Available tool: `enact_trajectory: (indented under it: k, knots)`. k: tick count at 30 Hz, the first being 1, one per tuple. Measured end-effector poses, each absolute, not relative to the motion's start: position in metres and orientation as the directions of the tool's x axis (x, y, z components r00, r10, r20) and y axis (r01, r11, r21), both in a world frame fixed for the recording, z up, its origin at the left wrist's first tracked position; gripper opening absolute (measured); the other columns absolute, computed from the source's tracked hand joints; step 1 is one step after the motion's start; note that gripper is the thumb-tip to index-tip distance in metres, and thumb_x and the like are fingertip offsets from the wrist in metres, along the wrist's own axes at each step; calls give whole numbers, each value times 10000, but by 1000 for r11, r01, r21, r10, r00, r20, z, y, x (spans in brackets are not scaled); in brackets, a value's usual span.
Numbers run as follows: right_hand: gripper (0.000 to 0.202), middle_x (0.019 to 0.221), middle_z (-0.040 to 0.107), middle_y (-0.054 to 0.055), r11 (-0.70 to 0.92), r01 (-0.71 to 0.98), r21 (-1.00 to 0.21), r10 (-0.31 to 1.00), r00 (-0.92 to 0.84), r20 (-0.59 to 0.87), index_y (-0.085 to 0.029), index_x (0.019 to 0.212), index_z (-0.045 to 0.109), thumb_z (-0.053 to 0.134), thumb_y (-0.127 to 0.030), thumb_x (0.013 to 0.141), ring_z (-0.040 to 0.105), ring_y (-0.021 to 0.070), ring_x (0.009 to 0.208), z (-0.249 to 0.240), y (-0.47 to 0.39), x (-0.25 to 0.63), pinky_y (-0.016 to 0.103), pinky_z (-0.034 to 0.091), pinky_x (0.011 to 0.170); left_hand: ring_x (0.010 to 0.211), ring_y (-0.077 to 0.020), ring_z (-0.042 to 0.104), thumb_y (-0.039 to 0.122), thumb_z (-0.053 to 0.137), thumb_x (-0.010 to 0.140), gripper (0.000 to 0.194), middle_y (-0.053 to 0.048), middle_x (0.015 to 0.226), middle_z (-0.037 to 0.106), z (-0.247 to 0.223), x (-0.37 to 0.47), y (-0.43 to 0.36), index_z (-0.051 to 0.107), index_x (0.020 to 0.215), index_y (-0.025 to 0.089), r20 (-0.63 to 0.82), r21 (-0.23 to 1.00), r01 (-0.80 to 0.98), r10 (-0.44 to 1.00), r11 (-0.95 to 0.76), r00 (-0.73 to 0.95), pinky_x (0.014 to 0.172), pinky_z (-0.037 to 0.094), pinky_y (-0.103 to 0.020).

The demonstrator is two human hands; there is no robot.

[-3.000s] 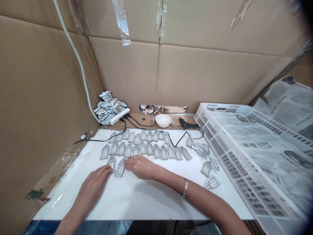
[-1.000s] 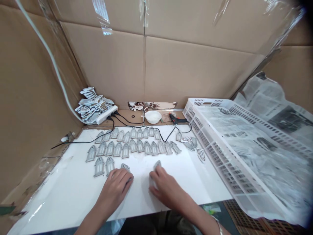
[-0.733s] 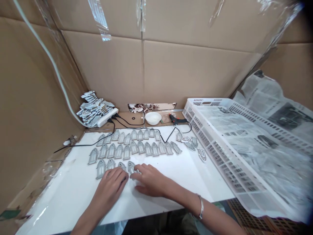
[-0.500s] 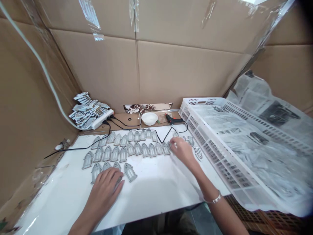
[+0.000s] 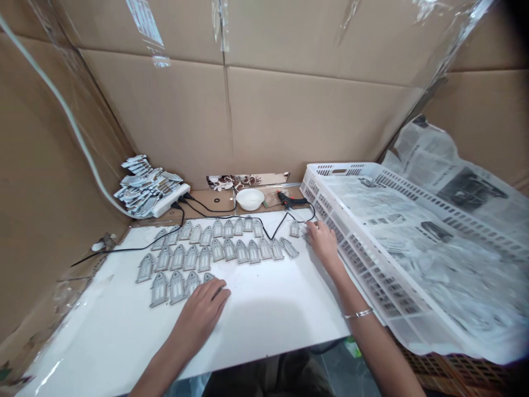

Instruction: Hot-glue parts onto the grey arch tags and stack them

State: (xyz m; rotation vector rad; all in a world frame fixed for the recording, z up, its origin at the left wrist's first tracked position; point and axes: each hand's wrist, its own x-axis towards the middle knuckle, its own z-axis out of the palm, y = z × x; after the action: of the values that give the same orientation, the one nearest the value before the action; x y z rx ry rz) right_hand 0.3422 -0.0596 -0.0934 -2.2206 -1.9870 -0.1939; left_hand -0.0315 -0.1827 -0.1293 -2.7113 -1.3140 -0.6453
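Observation:
Grey arched window-shaped pieces (image 5: 253, 251) lie in rows on a white board. My left hand (image 5: 202, 309) is at the right end of the nearest row. Its fingers are bent over a grey arched piece (image 5: 209, 277), whose tip shows above them; the rest is hidden. My right hand (image 5: 323, 241) is near the right edge of the board beside the crate. Its fingertips close on another grey piece (image 5: 306, 237), mostly covered by the hand. A single grey piece (image 5: 294, 229) lies just left of these fingers, and a tilted one (image 5: 289, 248) ends the middle row.
A white plastic crate (image 5: 351, 237) with newspaper and plastic-wrapped items stands at right. Behind the rows are a white bowl (image 5: 250, 199), a glue gun (image 5: 291, 200) and black cables (image 5: 215, 210). At left, a pile of flat pieces (image 5: 144, 184) sits beside a power strip (image 5: 171, 200).
My right hand has moved right from the middle row's end, where a tilted piece now shows. My left hand has shifted right along the nearest row, uncovering pieces there.

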Motion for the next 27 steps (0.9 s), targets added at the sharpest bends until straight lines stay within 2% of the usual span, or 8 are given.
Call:
enact_trajectory:
  k: [4, 8, 10, 13, 18, 22, 24, 27]
  knots:
    - [346, 1211, 584, 150, -58, 955, -290, 899, 176, 401, -186, 1213, 639, 387, -329, 1024, 523, 278, 1101, -91, -60, 348, 398, 388, 911, 1122, -259, 627, 102, 407, 990, 262, -89, 1171, 688, -133, -42, -180, 646, 1041, 194, 422, 102, 763, 722, -639, 548, 915, 514, -393]
    - [314, 1167, 585, 134, 215, 756, -618, 849, 169, 501, -181, 1084, 621, 445, -421, 986, 557, 245, 1039, -73, -74, 332, 382, 431, 912, 1121, -250, 640, 82, 394, 980, 290, -80, 1175, 699, -135, -46, -181, 654, 1035, 196, 440, 99, 759, 712, -644, 547, 931, 523, -387]
    - [304, 1040, 622, 84, 294, 589, -753, 916, 51, 397, -194, 1063, 604, 452, -446, 984, 592, 205, 915, -63, -86, 311, 329, 462, 811, 1119, -245, 642, 103, 400, 991, 275, -76, 1185, 698, -135, -45, -181, 652, 1040, 201, 450, 110, 758, 712, -643, 539, 933, 523, -383]
    - [261, 914, 661, 34, 231, 418, -879, 943, -317, 98, -196, 1027, 620, 511, -425, 965, 616, 176, 834, -61, -105, 264, 288, 467, 749, 1116, -246, 639, 215, 458, 1013, 204, -82, 1230, 678, -134, -42, -182, 640, 1103, 214, 467, 136, 767, 724, -627, 508, 927, 521, -388]
    - [202, 779, 641, 1, 65, 442, -895, 813, -543, -209, -176, 982, 653, 527, -331, 961, 612, 147, 722, -91, -115, 185, 252, 452, 675, 1161, -264, 603, 303, 512, 1003, 256, -111, 1292, 637, -129, -35, -182, 607, 1221, 211, 529, 138, 771, 704, -622, 473, 946, 493, -406]
    - [297, 1024, 719, 60, 223, 526, -821, 862, -500, -87, -197, 1169, 658, 510, -369, 976, 642, 184, 909, -91, -106, 171, 280, 459, 782, 1161, -256, 597, 304, 513, 1004, 256, -99, 1270, 646, -127, -34, -182, 628, 1218, 226, 527, 122, 748, 681, -653, 508, 944, 483, -390]
    - [284, 1128, 716, 74, 280, 593, -755, 906, -423, 4, -205, 1164, 668, 489, -328, 981, 641, 188, 992, -79, -98, 187, 282, 448, 832, 1174, -257, 593, 305, 520, 1002, 267, -91, 1277, 646, -127, -35, -182, 639, 1230, 234, 508, 111, 742, 680, -661, 529, 953, 481, -387]
    - [266, 1034, 746, 47, 119, 810, -575, 990, -140, 8, -232, 1021, 720, 484, -344, 970, 659, 197, 919, -62, -83, 233, 277, 424, 758, 1213, -264, 576, 336, 533, 998, 298, -85, 1327, 630, -129, -36, -182, 645, 1263, 256, 463, 107, 733, 686, -672, 562, 982, 477, -393]
